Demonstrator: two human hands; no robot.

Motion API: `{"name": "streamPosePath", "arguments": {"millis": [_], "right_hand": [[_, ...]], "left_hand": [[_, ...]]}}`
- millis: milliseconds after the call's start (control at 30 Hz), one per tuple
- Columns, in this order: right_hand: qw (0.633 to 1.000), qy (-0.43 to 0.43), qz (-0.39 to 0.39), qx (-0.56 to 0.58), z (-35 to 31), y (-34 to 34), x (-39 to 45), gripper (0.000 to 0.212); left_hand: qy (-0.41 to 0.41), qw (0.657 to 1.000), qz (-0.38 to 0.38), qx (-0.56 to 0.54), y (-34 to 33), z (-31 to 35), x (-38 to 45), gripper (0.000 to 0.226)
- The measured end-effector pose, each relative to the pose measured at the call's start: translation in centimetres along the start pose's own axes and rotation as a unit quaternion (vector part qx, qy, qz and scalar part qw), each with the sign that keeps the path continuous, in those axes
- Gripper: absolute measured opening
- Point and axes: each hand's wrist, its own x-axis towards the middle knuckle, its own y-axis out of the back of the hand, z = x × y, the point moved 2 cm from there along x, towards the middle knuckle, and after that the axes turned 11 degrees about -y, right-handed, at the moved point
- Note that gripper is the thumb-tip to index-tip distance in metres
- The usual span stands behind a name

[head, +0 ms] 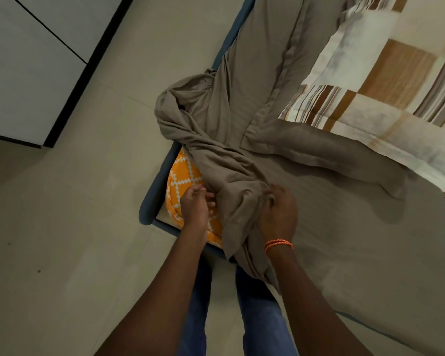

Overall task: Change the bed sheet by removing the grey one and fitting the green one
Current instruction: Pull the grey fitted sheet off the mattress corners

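Our right hand (276,214) grips bunched grey sheet (216,140) at mattress (184,179) corner; left hand (197,205) curled, pinching its edge. Corner freed; rest remains, green sheet unseen.

Grey-brown cotton bed sheet (216,140): bunched & twisted at mattress corner, peeled back, rest still spread over bed.

No text, label, brand or number can be read anywhere here, so far as the dim view shows.

Bunched sheet (216,150) lies on mattress corner (183,181), pillows (370,86) behind.
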Motion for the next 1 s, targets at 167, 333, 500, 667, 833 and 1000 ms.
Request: {"name": "streamPosePath", "arguments": {"millis": [167, 333, 500, 667, 833, 1000], "right_hand": [[0.996, 0.029, -0.042, 0.068, -5.1, -0.1, -1.1, 0.026], [0.98, 0.119, -0.061, 0.147, -11.8, 2.3, -2.6, 0.021], [0.976, 0.119, -0.047, 0.176, -18.7, 2.3, -3.8, 0.022], [0.961, 0.155, -0.043, 0.223, -28.5, 0.2, -7.0, 0.017], [0.953, 0.16, -0.061, 0.249, -40.4, -4.0, -10.7, 0.028], [0.951, 0.122, -0.016, 0.284, -51.3, -7.5, -14.6, 0.033]], "left_hand": [[-0.03, 0.999, -0.033, 0.023, 0.9, 3.7, -1.8, 0.022], [-0.07, 0.997, -0.027, 0.005, 3.4, 9.5, -3.1, 0.022], [-0.095, 0.995, -0.03, -0.021, 8.1, 14.6, -1.3, 0.021], [-0.136, 0.99, -0.04, -0.004, 15.0, 19.5, 3.0, 0.024], [-0.186, 0.978, -0.086, 0.049, 24.1, 25.6, 8.9, 0.024], [-0.23, 0.967, -0.084, 0.069, 33.1, 34.2, 14.7, 0.024]]}}
